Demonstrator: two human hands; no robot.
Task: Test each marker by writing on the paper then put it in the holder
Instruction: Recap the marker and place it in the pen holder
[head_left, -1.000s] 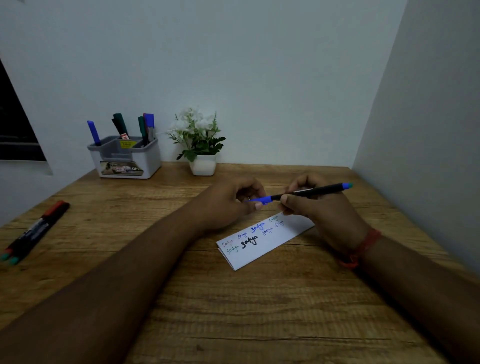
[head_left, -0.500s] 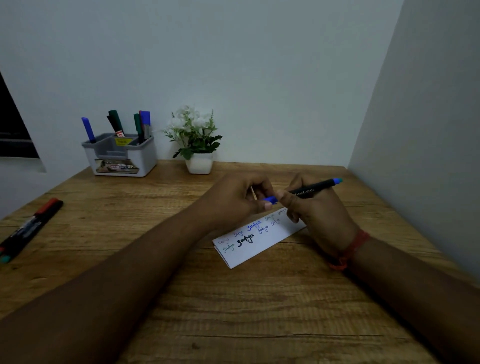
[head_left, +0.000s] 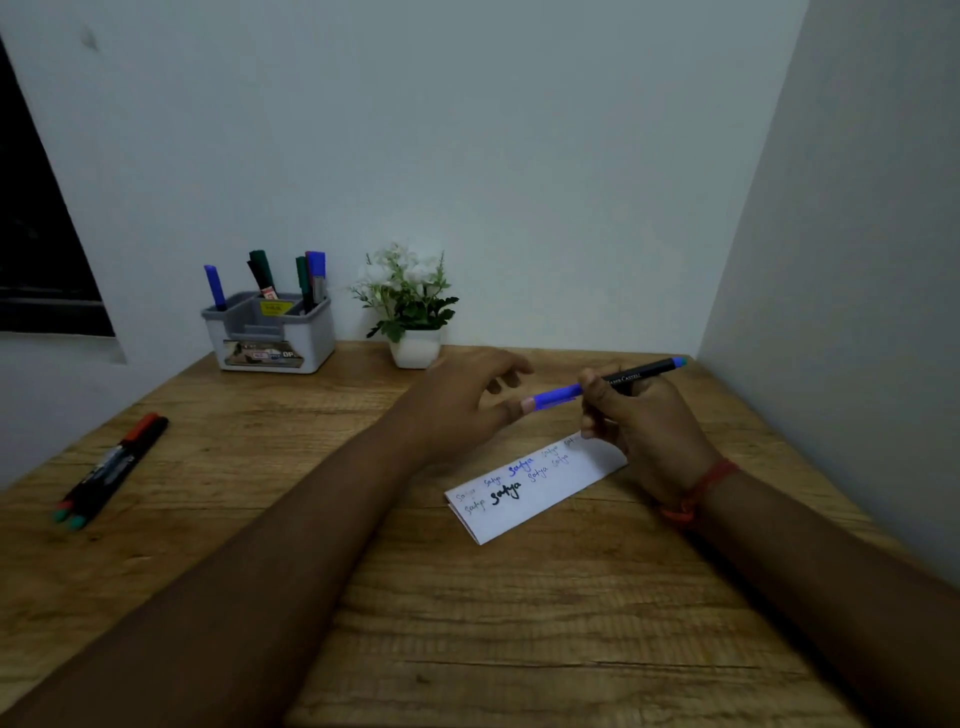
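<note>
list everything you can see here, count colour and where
table: 1, wood, fills the foreground
paper: 1, white with writing, table centre
pen: 1, black with blue cap, above the paper
markers: 2, black, one red-capped, table left
holder: 1, grey and white, back left
markers in holder: about 5, blue and green, upright
plant: 1, white flowers, white pot, right of holder
bracelet: 1, red, right wrist
left hand: fingers spread, thumb at the cap
right hand: grips the pen
</note>
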